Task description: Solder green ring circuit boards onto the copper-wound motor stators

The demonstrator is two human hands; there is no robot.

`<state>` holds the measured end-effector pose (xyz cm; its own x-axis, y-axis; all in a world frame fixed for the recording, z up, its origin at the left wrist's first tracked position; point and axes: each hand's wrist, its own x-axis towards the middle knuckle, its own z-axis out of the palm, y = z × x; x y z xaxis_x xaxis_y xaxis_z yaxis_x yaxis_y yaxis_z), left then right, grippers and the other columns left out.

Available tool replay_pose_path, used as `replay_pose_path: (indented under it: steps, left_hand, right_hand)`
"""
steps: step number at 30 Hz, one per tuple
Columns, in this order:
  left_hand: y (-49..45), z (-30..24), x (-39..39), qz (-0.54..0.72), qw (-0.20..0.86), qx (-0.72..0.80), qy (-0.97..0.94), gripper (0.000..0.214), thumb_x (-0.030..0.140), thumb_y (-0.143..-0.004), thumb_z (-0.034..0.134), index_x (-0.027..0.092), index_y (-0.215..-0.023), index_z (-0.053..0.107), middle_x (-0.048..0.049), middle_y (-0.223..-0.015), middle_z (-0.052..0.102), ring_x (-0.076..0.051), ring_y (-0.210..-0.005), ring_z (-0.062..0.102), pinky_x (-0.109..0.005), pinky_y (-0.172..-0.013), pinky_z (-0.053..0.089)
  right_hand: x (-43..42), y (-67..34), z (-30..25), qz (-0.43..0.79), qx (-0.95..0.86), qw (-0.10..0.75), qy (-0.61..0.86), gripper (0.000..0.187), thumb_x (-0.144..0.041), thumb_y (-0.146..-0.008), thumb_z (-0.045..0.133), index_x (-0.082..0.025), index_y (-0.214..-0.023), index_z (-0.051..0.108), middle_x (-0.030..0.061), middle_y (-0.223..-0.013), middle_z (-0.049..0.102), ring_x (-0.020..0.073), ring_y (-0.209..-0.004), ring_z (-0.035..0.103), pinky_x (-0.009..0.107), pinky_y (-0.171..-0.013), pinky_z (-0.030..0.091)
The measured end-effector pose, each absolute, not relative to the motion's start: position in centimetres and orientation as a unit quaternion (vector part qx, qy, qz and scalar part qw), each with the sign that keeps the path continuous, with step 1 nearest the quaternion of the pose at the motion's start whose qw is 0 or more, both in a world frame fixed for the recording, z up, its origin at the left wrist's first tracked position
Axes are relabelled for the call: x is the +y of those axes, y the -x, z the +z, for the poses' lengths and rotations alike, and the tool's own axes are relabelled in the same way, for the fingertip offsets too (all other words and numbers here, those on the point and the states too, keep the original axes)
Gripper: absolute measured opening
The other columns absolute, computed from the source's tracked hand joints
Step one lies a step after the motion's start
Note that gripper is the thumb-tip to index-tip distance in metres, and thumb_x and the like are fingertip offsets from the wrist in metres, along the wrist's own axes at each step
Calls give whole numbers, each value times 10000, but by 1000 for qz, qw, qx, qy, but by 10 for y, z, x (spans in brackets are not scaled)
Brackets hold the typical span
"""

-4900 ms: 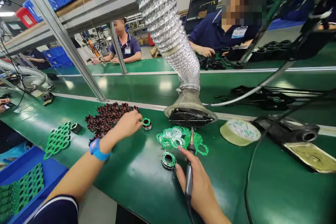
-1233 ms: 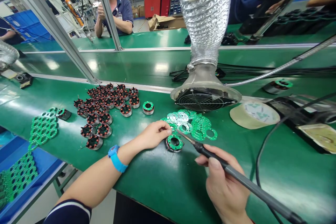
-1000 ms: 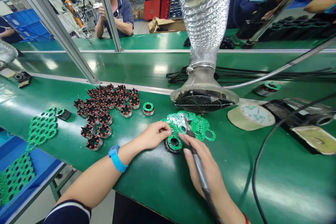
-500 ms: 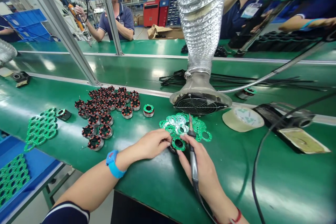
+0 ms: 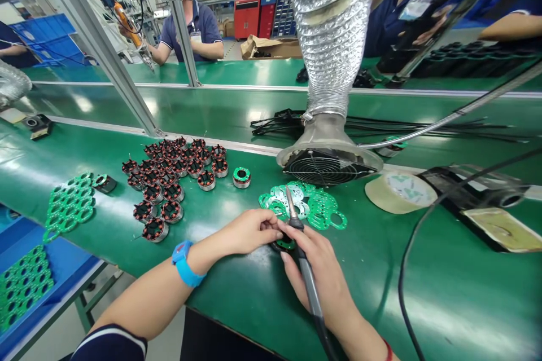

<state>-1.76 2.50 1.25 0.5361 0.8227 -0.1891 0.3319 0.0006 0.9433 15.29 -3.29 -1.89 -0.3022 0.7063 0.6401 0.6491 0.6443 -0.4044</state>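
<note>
My right hand (image 5: 319, 262) grips a soldering iron (image 5: 310, 285) between thumb and fingers, its bare tip pointing up and away from me. The same hand's fingertips touch a motor stator with a green ring board (image 5: 288, 244), low on the bench and mostly covered by my fingers. My left hand (image 5: 249, 231), a blue strap on its wrist, has its fingers pinched at the stator's left edge; exactly what they hold is hidden. Just beyond both hands lies a pile of green ring boards (image 5: 324, 208).
Several copper-wound stators (image 5: 171, 211) stand to the left, near one stator topped by a green ring (image 5: 241, 177). A fume extractor hood (image 5: 330, 166) hangs above the boards. On the right are a tape roll (image 5: 400, 193), a sponge tray (image 5: 502, 228) and a dangling cable (image 5: 404, 271).
My right fingers have closed in over the green ring board, covering more of it, and meet my left fingertips. The soldering iron's tip has swung left.
</note>
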Motion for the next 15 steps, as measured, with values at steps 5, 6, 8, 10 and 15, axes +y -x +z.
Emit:
replay_pose_path:
  steps: [5, 6, 8, 10, 15]
  left_hand:
    - [17, 8, 25, 231, 540, 463, -664, 56, 163, -824, 531, 143, -774, 548, 38, -675, 513, -100, -630, 451, -203, -579, 346]
    - [17, 7, 25, 241, 535, 470, -659, 67, 166, -828, 521, 145, -769, 541, 42, -665, 503, -99, -623, 448, -202, -571, 340]
    - [15, 4, 25, 258, 532, 478, -650, 90, 175, -840, 497, 149, -759, 528, 44, -657, 495, -99, -619, 458, -203, -574, 345]
    - [13, 2, 25, 271, 529, 482, -644, 108, 185, -851, 476, 153, -759, 522, 42, -662, 501, -103, -625, 478, -207, -591, 363]
    - [10, 6, 24, 268, 438, 505, -694, 109, 169, -848, 486, 163, -751, 536, 31, -693, 537, -117, -666, 486, -218, -640, 369]
  right_hand:
    - [-33, -155, -16, 44, -794, 428, 430, 519, -136, -849, 525, -221, -1345, 396, 87, -1084, 674, 241, -997, 603, 424, -845, 496]
    - [-33, -155, -16, 49, -793, 429, 430, 494, -134, -852, 519, -218, -1327, 412, 77, -1050, 688, 233, -968, 613, 411, -834, 499]
    - [-33, -156, -16, 64, -790, 430, 432, 443, -136, -859, 506, -219, -1290, 444, 55, -997, 709, 219, -931, 629, 389, -817, 506]
    - [-33, -157, -17, 82, -782, 434, 438, 412, -144, -869, 498, -221, -1272, 461, 45, -986, 720, 214, -939, 636, 382, -822, 509]
    - [-38, -164, -21, 110, -721, 486, 482, 380, -196, -896, 504, -214, -1276, 493, 41, -877, 738, 212, -898, 670, 368, -802, 530]
